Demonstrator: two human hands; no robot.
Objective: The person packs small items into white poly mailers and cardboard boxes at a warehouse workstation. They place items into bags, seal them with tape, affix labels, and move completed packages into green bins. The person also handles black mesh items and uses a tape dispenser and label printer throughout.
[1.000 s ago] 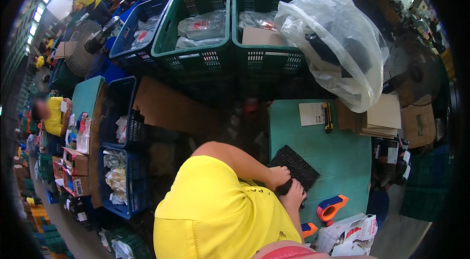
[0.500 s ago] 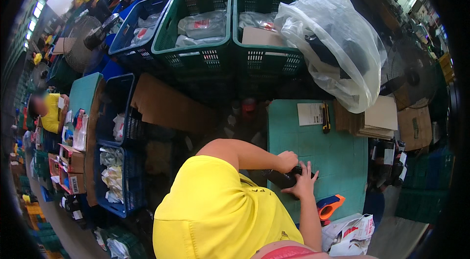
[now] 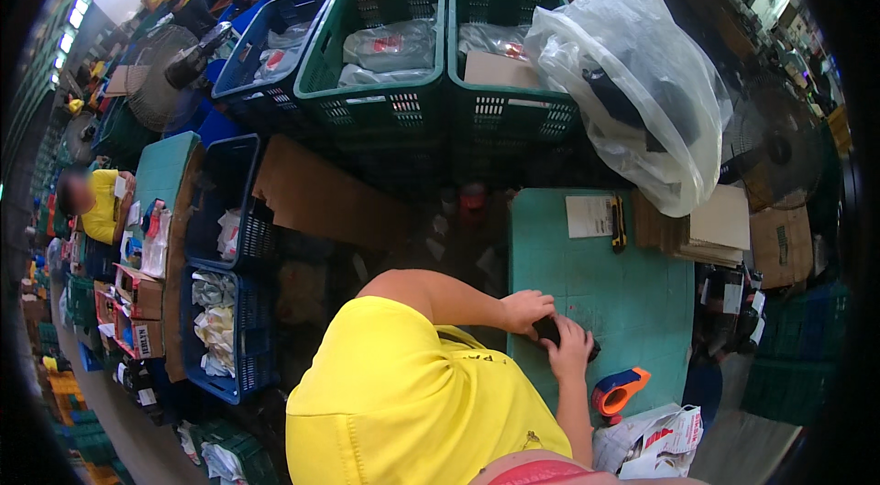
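My left hand (image 3: 528,312) reaches across to the green tabletop (image 3: 614,302), its fingers closed on the near-left part of a dark, rounded object (image 3: 548,330). Against the same object's other side is my right hand (image 3: 570,349), fingers bent over it. Most of the object is covered by the hands, so its kind cannot be made out. A blue and orange tape dispenser (image 3: 621,391) lies just below my right hand. Farther up the table, a black and yellow box cutter (image 3: 619,225) rests beside a white printed sheet (image 3: 589,216).
Flat cardboard pieces (image 3: 717,221) are stacked at the table's far right, under a big clear plastic bag (image 3: 642,82). Green crates (image 3: 371,91) with wrapped goods stand beyond. Blue crates (image 3: 240,338) are at left. A crumpled white bag (image 3: 655,441) sits near my right forearm.
Both hands have shifted slightly on the dark object. My right hand's spread fingers have drawn in over it, and my left hand has flattened against its side. The view has shifted slightly.
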